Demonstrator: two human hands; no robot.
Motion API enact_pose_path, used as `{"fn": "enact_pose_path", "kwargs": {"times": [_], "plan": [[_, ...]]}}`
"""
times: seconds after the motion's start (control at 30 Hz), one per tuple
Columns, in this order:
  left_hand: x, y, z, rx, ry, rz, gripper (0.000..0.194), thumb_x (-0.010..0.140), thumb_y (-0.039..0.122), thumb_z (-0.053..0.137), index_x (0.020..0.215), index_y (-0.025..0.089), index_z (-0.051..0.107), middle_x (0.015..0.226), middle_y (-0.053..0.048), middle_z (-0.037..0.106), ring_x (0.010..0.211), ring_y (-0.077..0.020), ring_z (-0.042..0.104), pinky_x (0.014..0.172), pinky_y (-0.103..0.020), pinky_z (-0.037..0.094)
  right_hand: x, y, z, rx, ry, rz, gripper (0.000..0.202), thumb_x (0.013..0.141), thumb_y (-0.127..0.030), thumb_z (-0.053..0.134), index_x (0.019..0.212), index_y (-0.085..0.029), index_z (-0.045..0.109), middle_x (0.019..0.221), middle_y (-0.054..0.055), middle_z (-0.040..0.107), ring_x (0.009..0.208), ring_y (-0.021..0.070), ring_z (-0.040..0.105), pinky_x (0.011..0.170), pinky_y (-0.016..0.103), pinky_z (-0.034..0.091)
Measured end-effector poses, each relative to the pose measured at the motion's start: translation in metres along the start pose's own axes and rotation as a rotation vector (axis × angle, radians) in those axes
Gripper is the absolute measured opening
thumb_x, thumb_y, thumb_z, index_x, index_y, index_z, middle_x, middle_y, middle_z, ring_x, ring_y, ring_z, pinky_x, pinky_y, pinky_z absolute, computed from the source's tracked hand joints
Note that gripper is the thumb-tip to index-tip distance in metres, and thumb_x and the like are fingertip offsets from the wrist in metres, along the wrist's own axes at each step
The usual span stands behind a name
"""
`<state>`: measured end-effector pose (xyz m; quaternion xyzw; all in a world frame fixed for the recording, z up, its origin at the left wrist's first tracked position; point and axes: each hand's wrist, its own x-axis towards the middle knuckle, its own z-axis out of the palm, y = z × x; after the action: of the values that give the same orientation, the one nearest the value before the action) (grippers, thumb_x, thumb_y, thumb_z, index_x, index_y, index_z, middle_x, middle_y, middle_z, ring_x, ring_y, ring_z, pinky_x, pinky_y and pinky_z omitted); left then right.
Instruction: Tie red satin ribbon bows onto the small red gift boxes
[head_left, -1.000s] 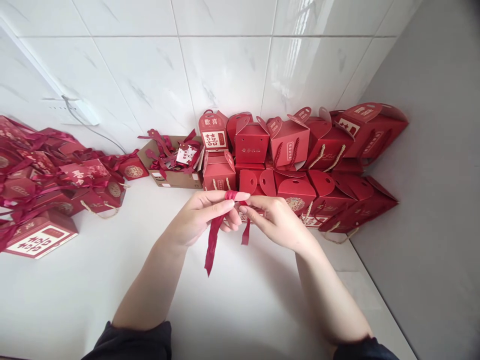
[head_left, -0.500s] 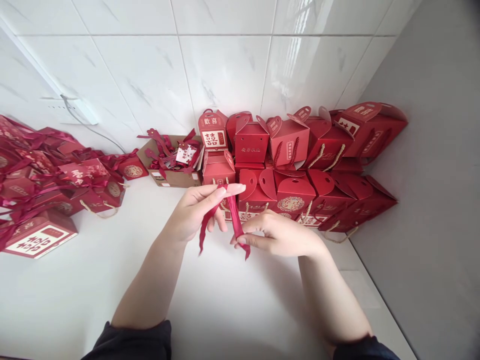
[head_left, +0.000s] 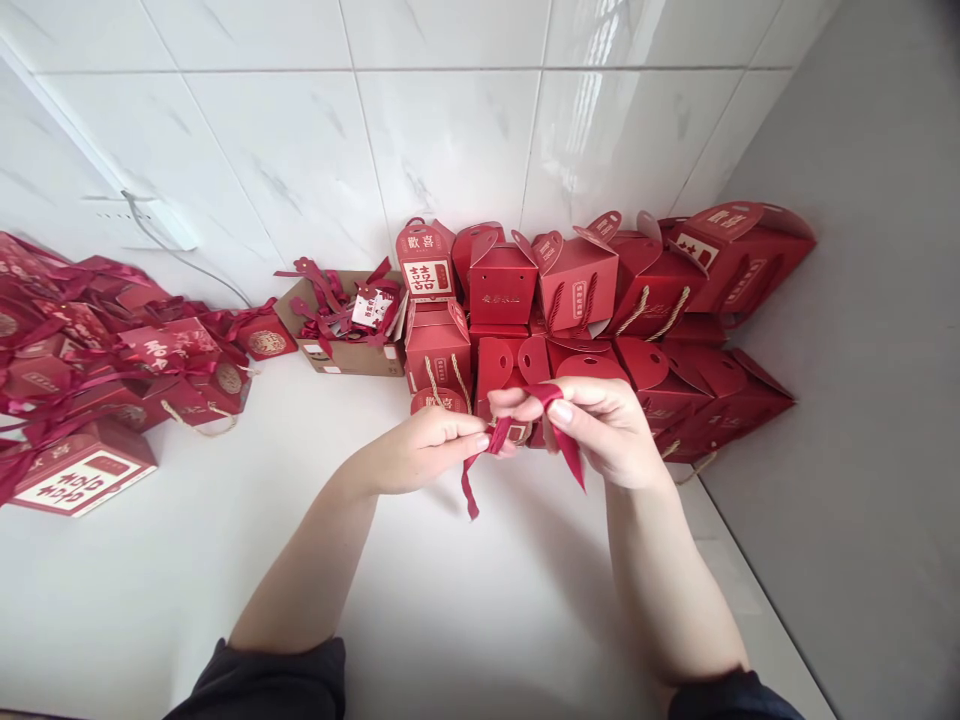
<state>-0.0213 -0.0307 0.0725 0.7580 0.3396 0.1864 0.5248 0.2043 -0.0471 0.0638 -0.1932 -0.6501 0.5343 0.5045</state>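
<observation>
1. Evidently, the dark red ribbon (head_left: 500, 434) is in the air over the white tabletop (head_left: 315, 580), between both hands, perhaps so its ends can hang free.
2. The left hand (head_left: 412, 455) pinches the ribbon between thumb and bent fingers, a narrow grip that likely anchors one point; a thin tail (head_left: 470, 492) dangles below.
3. The right hand (head_left: 607, 430) traps the ribbon beneath its thumb, the band draped over the fingers; this seems to control the loose side, whose broader tail (head_left: 571, 462) slants down.
4. The hands are just apart, presumably leaving slack to work with.
5. Behind them, red gift boxes (head_left: 504, 292) stand in two rows near the tiled wall (head_left: 450, 130), probably to save room; whether the upper row rests on the lower, I cannot tell.
6. Ribbon pieces and tags lie in a brown cardboard carton (head_left: 352, 359), seemingly to keep small items together.
7. Well apart at left, a pile of ribboned gift boxes (head_left: 169, 345) sits separately, perhaps for sorting.
</observation>
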Motion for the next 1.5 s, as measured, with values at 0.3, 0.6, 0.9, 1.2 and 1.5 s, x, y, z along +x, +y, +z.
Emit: {"fn": "enact_pose_path", "kwargs": {"times": [0.3, 0.6, 0.9, 1.2, 1.5], "plan": [[-0.005, 0.005, 0.002, -0.273, -0.176, 0.039, 0.036, 0.098, 0.034, 0.048, 0.124, 0.017, 0.066, 0.129, -0.02, 0.063, 0.1, -0.0269, 0.072, 0.077, -0.031, 0.058, 0.011, 0.01, 0.002, -0.553, 0.166, -0.029, 0.027, 0.097, -0.035, 0.053, 0.103, -0.021, 0.075, 0.109, 0.008, 0.075, 0.106, 0.0243, 0.069, 0.092, 0.035, 0.054], [-0.01, 0.011, 0.004, -0.351, 0.015, 0.217, 0.036, 0.097, 0.032, 0.051, 0.126, 0.017, 0.066, 0.119, -0.017, 0.07, 0.081, -0.0252, 0.075, 0.079, -0.037, 0.059, 0.009, 0.011, 0.009, -0.497, 0.008, 0.039, 0.033, 0.097, -0.041, 0.051, 0.083, -0.017, 0.069, 0.077, 0.004, 0.067, 0.069, 0.0154, 0.062, 0.063, 0.026, 0.05], [-0.008, 0.003, -0.004, -0.392, 0.268, 0.219, 0.046, 0.097, 0.036, 0.049, 0.138, 0.015, 0.055, 0.082, -0.013, 0.077, 0.069, -0.0249, 0.074, 0.071, -0.038, 0.059, 0.012, 0.016, 0.017, -0.408, -0.336, 0.203, 0.037, 0.099, -0.042, 0.049, 0.083, -0.014, 0.069, 0.074, 0.004, 0.072, 0.064, 0.0131, 0.068, 0.064, 0.024, 0.054], [-0.011, 0.012, 0.0, 0.308, 0.363, 0.289, 0.026, 0.094, 0.028, 0.052, 0.101, 0.019, 0.075, 0.09, -0.008, 0.072, 0.092, -0.0209, 0.066, 0.079, -0.028, 0.051, 0.004, 0.0, 0.023, -0.518, -0.446, 0.085, 0.037, 0.099, -0.034, 0.049, 0.081, -0.015, 0.074, 0.076, 0.005, 0.077, 0.063, 0.0136, 0.071, 0.063, 0.025, 0.056], [-0.007, 0.007, 0.014, 0.649, 0.399, 0.512, 0.023, 0.093, 0.027, 0.052, 0.081, 0.021, 0.071, 0.075, -0.006, 0.068, 0.072, -0.0179, 0.059, 0.077, -0.031, 0.045, 0.005, 0.0, 0.026, 0.461, 0.033, 0.372, 0.037, 0.091, -0.047, 0.058, 0.086, -0.015, 0.076, 0.075, 0.007, 0.077, 0.053, 0.0148, 0.071, 0.034, 0.016, 0.047]]}}
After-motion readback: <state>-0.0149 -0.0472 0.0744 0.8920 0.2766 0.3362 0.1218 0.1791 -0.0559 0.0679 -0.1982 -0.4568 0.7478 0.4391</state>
